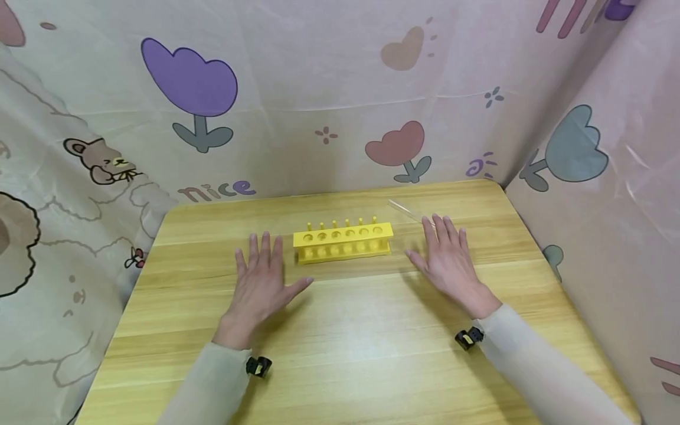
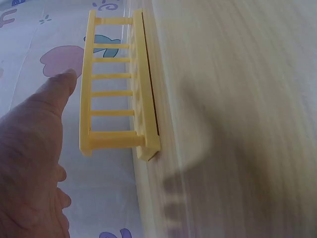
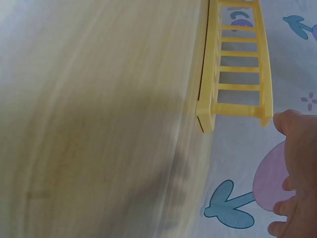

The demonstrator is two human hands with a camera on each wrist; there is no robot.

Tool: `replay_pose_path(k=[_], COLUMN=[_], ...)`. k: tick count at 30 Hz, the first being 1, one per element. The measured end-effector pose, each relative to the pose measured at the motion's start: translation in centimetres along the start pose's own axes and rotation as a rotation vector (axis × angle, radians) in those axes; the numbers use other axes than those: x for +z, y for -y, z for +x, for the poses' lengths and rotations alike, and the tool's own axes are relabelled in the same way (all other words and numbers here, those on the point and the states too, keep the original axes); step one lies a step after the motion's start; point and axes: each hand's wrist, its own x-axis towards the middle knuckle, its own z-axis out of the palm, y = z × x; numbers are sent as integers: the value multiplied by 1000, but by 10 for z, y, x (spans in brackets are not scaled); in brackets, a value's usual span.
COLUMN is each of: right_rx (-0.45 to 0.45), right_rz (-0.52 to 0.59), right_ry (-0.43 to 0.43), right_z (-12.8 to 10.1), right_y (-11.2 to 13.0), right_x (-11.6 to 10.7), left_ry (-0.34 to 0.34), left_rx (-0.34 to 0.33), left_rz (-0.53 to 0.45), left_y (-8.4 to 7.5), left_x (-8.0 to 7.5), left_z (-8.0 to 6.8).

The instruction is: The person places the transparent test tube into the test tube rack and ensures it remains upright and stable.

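I have both hands out over the counter (image 1: 340, 330), palms down, and neither one grasps anything. My left hand (image 1: 262, 283) lies flat with its fingers straight and spread, thumb pointing toward the middle of the counter. It sits just beside the left end of the yellow test tube rack (image 1: 343, 241), apart from it. My right hand (image 1: 450, 260) is likewise released, fingers straight and slightly fanned, near the right end of the rack but not touching it.

The rack stands upright near the middle of the counter, a little closer to the far edge than to the near one, its long side running parallel to that far edge. I can see a row of round holes in its top plate and a row of short pegs along its back. All the holes I can see look empty.

A clear glass tube (image 1: 406, 211) lies on the counter toward the far right corner, just beyond my right fingertips; I cannot tell whether they touch it.

From the left wrist view I see the rack (image 2: 119, 84) side-on, with my thumb (image 2: 59, 87) in front of it. The right wrist view shows the rack's other end (image 3: 237, 64), with my right hand (image 3: 297, 178) below it, fingers loose.

A printed curtain (image 1: 319, 88) with tulips hangs round the far and side edges.
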Motion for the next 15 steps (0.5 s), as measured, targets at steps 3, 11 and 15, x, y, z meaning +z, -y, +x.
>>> replay_pose_path(k=[3,11,15], right_rx=[-1,-44,-60], right_rz=[1,0,-1], right_ry=[-15,-77,-85], right_z=[5,19,28], right_y=[-2,-9,-12], right_x=[1,5,7], left_ry=[-1,33,46], left_rx=[13,36,37], left_rz=[4,20,8], left_y=[-4,-11,-12], left_x=[1,5,7], left_z=[8,28,35])
